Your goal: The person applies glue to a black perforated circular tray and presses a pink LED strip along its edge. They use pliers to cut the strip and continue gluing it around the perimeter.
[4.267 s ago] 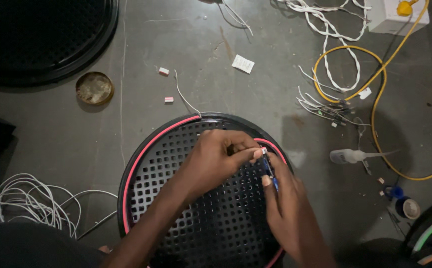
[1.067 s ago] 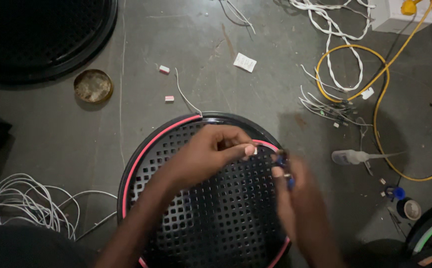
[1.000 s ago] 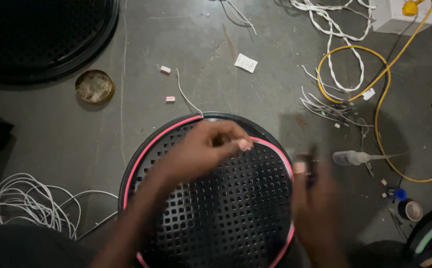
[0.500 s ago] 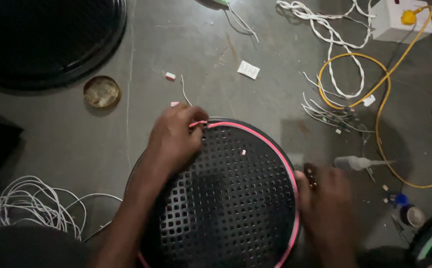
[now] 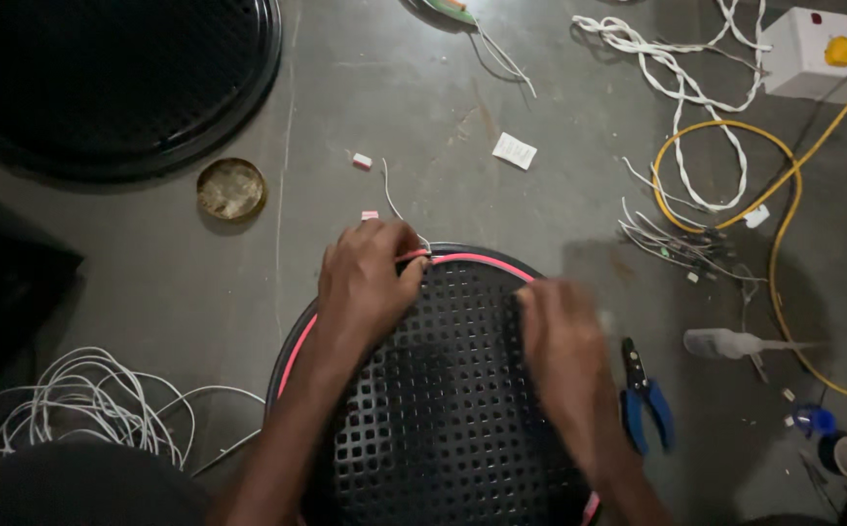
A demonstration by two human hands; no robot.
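A round black perforated grille (image 5: 443, 409) lies on the grey floor in front of me, with a pink strip (image 5: 477, 261) running around its rim. My left hand (image 5: 370, 278) rests on the grille's top edge, fingers pinching the pink strip there. My right hand (image 5: 564, 351) lies flat on the grille's right side, blurred, holding nothing. Blue-handled pliers (image 5: 642, 394) lie on the floor just right of my right hand.
A second black grille (image 5: 112, 78) fills the upper left. A round brass lid (image 5: 231, 188) sits below it. White wire coils (image 5: 82, 409) lie at lower left. A yellow cable (image 5: 784, 224), twisted white wire (image 5: 677, 88), a white box (image 5: 818, 54) and a small bottle (image 5: 730, 343) are on the right.
My right hand put the pliers down on the floor and came back onto the grille. My left hand slid along the rim to its top edge.
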